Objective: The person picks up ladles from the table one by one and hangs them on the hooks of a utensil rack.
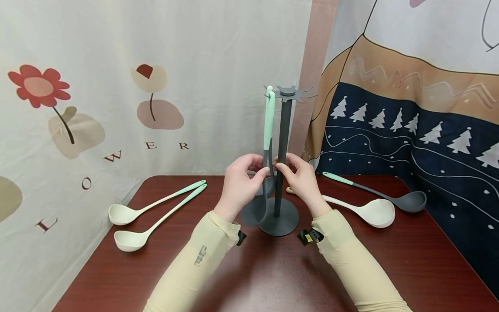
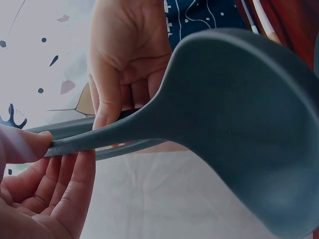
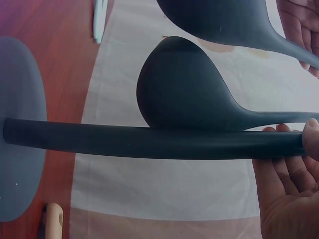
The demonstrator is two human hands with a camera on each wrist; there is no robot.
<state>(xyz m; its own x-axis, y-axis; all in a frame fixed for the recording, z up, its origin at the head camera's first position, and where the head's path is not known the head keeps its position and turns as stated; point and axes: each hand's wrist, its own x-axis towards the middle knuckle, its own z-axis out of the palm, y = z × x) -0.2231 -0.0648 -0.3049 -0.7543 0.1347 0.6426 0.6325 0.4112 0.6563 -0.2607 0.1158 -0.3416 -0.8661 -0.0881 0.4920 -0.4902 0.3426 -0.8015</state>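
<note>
A dark grey utensil stand (image 1: pixel 285 130) rises from a round base, with a ring of hooks at its top. Two grey ladles with mint handles are at the left side of its hook ring. My left hand (image 1: pixel 243 182) pinches the grey neck of the nearer ladle (image 2: pixel 239 114) between thumb and fingers. Behind it, the second ladle (image 3: pixel 184 89) hangs close beside the post. My right hand (image 1: pixel 302 180) grips the post, thumb in front and fingers behind, as the right wrist view shows. In the head view the two grey bowls overlap low beside the post.
Two white ladles with mint handles, one behind (image 1: pixel 124 214) and one nearer (image 1: pixel 130 240), lie on the left of the brown table (image 1: pixel 273 277). On the right lie a white ladle (image 1: pixel 378 213), partly hidden by my right hand, and another grey ladle (image 1: pixel 411 201). Curtains stand behind.
</note>
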